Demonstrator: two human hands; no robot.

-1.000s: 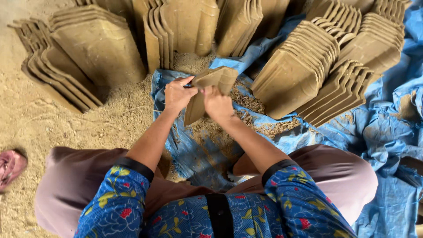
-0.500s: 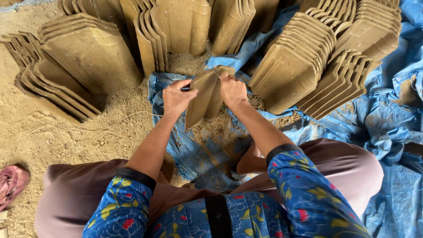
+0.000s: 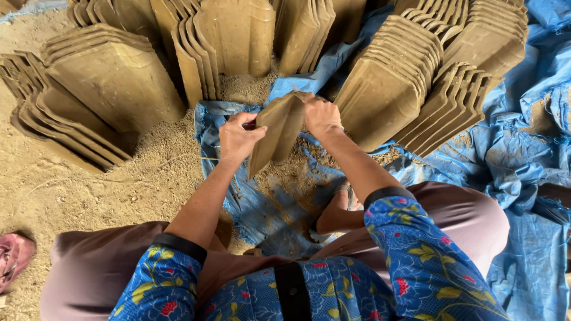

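Clay tile point(image 3: 277, 134), ridged, dusty, hand-gripped

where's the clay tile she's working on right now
In the head view the clay tile is at centre, held on edge between the left hand and right hand, above the blue tarp.

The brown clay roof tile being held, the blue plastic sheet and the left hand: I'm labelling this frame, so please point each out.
brown clay roof tile point(image 3: 278, 132), head view, its flat face.
blue plastic sheet point(image 3: 523, 148), head view, bare crumpled part.
left hand point(image 3: 239, 138), head view, back of hand.
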